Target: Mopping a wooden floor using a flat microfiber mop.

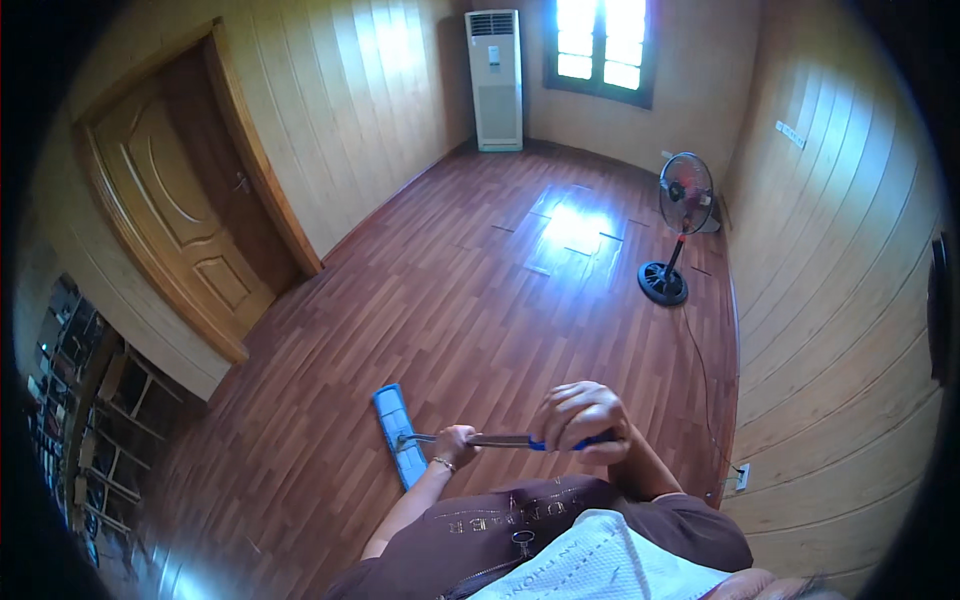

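A flat mop with a blue pad (398,434) rests on the wooden floor just ahead of me. Its metal pole (500,440) runs from the pad back toward my body. My left hand (455,446) is closed around the pole low down, near the pad. My right hand (582,420) grips the blue handle end of the pole, higher and closer to my chest. Both arms come up from the lower edge, above my brown shirt.
A standing fan (680,225) stands at the right wall, its cord (705,385) trailing across the floor to a wall socket (742,477). A tall white air conditioner (496,80) is in the far corner. A wooden door (170,215) and shelves (95,420) lie left.
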Available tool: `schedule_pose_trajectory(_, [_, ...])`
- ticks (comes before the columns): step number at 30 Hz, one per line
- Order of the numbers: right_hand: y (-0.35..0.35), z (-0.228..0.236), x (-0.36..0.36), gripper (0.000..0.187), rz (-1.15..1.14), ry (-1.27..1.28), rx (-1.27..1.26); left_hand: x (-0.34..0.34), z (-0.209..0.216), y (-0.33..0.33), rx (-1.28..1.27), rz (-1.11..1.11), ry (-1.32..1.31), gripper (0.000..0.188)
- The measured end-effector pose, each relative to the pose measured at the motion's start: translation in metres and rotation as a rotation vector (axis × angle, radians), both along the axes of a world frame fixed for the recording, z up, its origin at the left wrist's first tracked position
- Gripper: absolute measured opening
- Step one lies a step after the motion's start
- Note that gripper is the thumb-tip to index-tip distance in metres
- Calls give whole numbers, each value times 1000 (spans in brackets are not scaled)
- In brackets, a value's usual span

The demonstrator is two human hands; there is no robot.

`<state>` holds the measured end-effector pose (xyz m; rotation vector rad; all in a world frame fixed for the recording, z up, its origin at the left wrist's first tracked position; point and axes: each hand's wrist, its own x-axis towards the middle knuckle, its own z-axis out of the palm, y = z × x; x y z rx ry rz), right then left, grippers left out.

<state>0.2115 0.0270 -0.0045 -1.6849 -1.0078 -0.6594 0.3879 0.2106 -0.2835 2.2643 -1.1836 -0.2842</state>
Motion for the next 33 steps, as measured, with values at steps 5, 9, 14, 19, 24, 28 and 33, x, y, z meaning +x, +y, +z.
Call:
schedule_pose_trajectory(5, [37,-24,34,25,199,210,71,9,-21,81,131,226,-20,28])
schedule_pose_trajectory(9, [83,-54,55,33,341,403,126,-2,-38,162,87,398,-76,32])
schedule_pose_trajectory(14, [133,-85,71,40,462,622,222,-23,-69,248,141,590,13,30])
schedule_pose_trajectory(19, [158,-114,74,38,563,825,217,-77,-82,290,26,800,-49,24])
schedule_pose_trajectory(24, [176,-117,75,26,621,979,198,-115,-100,339,27,807,113,31])
schedule_pose_trajectory(28, [176,-112,72,25,665,1039,152,-118,-124,328,126,781,102,32])
schedule_pose_trajectory(33, [141,-92,62,24,538,1007,135,-91,-94,278,112,631,185,31])
